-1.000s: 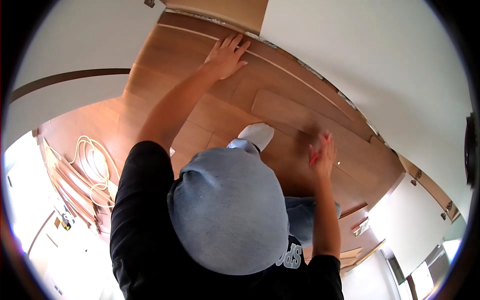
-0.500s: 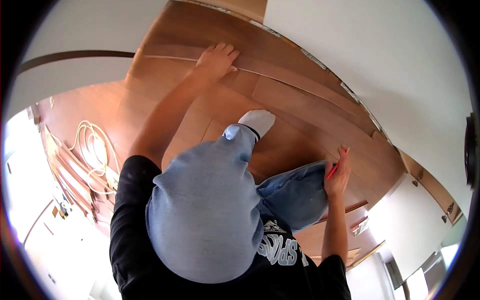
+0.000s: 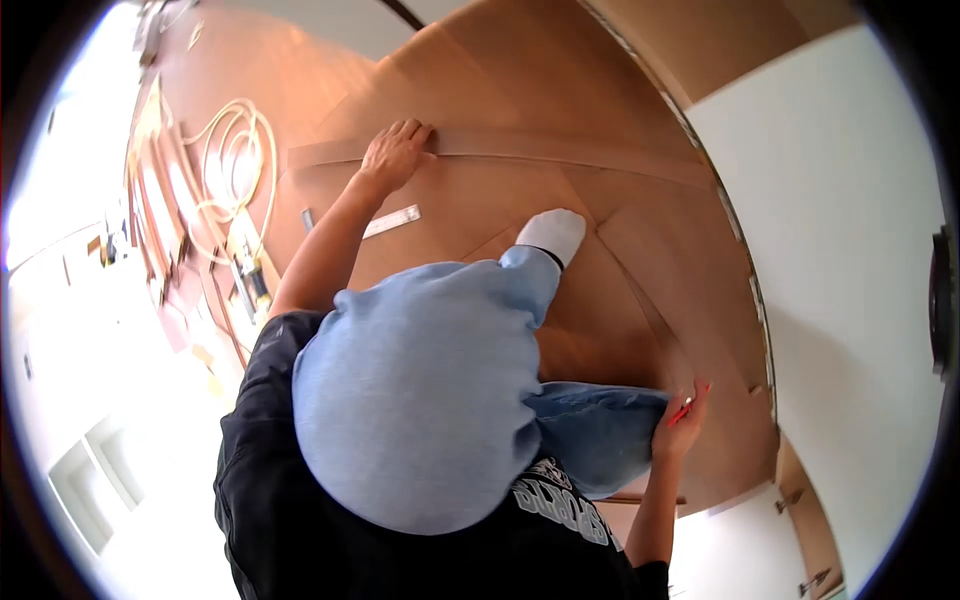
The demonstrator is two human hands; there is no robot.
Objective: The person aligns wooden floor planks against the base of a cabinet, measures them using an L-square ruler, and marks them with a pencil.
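Strip on floor
L hand on it, can't tell grip; R hand grip's closed w/ red tool

left hand rests on a long strip; right hand holds a slim red object

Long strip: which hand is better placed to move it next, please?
Probably the left hand: its fingers rest on the strip. The right hand is away from it, beside the knee, and holds something red.

Room between strip and socked foot; knee crowds right hand.
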